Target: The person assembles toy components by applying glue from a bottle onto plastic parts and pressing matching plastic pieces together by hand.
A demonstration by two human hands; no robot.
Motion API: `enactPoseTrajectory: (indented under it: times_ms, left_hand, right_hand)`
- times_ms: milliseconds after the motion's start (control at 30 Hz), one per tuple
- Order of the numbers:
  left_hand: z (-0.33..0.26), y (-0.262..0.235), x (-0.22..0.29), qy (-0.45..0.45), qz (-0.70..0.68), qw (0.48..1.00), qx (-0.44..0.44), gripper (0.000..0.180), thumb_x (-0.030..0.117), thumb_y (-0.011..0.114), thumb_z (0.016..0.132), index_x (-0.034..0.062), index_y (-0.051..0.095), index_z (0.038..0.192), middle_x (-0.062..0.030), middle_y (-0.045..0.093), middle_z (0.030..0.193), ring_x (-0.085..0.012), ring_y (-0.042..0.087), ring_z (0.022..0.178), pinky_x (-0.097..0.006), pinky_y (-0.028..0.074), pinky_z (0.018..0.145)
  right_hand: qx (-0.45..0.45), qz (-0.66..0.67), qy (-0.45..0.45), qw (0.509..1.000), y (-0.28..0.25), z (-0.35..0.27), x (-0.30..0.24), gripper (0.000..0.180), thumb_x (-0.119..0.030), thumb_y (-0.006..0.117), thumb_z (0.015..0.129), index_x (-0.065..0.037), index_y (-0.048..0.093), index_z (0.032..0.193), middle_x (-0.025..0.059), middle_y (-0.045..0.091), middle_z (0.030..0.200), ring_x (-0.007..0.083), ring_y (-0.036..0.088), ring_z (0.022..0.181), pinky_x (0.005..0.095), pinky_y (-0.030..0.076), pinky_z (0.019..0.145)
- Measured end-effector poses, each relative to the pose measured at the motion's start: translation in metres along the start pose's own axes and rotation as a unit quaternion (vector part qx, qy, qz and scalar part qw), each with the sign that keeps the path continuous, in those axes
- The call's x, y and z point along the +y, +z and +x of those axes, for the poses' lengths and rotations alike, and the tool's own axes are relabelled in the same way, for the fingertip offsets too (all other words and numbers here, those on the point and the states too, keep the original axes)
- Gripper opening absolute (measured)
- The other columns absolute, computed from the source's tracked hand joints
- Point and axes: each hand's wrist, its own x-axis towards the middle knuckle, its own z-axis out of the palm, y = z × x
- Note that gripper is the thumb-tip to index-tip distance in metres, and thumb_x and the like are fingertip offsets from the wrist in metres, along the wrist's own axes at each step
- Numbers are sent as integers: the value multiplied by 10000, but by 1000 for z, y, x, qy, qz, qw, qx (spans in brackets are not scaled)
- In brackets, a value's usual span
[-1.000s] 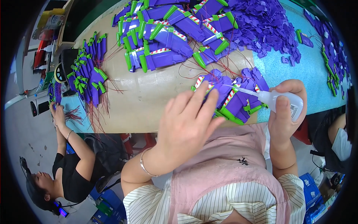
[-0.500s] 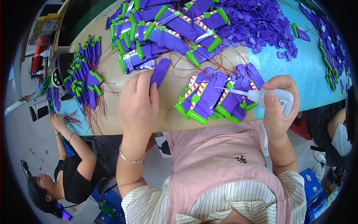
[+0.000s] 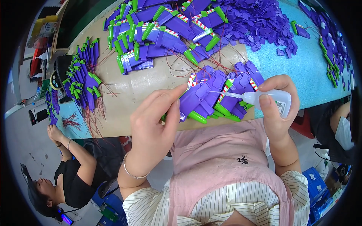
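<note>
Currently gripping: right hand [image 3: 277, 109] clenched around a small translucent glue bottle [image 3: 272, 101], thin nozzle aimed leftward over the purple parts. Left hand [image 3: 152, 130] with fingertips [image 3: 177, 98] pinched on the left end of a fanned batch of purple plastic pieces [image 3: 217, 98] with green tips and red-and-white striped strips; remaining fingers loosely curled, palm clear of the surface.

Batch location: near edge of the brown work board [image 3: 135, 84], right of its middle, just beside the join with the teal table surface [image 3: 309, 71]. Nozzle tip close above the upper side of the batch; contact not discernible.

Progress, as a judgement: gluing under way on this batch. Larger heap of like assembled pieces [image 3: 166, 26] with trailing red wires along the far edge of the board, and a second fan of pieces [image 3: 81, 81] at its left edge, probably finished or queued; which one cannot be told. Loose pile of small purple parts [image 3: 260, 22] at the far right, apparently unassembled, so considerable stock left.

Beyond the left edge: another seated person in black [image 3: 71, 177].
</note>
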Motion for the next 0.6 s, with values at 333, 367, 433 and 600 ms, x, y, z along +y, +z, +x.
enactPoseTrajectory:
  times_ms: [333, 367, 433, 600]
  left_hand:
    - [2, 2, 0, 14, 19, 1000, 0, 322, -104, 596, 848, 1, 695, 1136, -122, 655, 886, -181, 630, 687, -280, 500, 582]
    - [2, 2, 0, 22, 23, 999, 2, 329, -108, 594, 847, 5, 694, 1140, -120, 652, 884, -191, 630, 685, -286, 501, 583]
    - [0, 2, 3, 30, 39, 999, 4, 354, -106, 612, 819, 10, 694, 1143, -113, 651, 893, -203, 628, 699, -298, 501, 593]
    - [2, 3, 3, 150, 167, 974, 21, 450, -77, 655, 717, 32, 700, 1151, -95, 644, 925, -224, 591, 713, -330, 490, 609]
  right_hand:
    - [-71, -80, -1, 994, 4, 4, -9, 203, -4, 754, 815, 7, 621, 968, 66, 662, 886, 89, 621, 784, 216, 482, 678]
    - [-61, -73, -4, 995, 3, 4, -7, 206, -3, 755, 814, 6, 622, 970, 65, 661, 887, 88, 620, 782, 215, 481, 677]
    - [-50, -66, -8, 997, 0, 4, -6, 209, -2, 756, 813, 6, 623, 973, 63, 661, 888, 88, 619, 780, 215, 481, 677]
    - [-21, -37, -14, 999, 1, 5, -9, 212, -4, 761, 811, 5, 627, 974, 62, 661, 894, 88, 620, 780, 217, 484, 680]
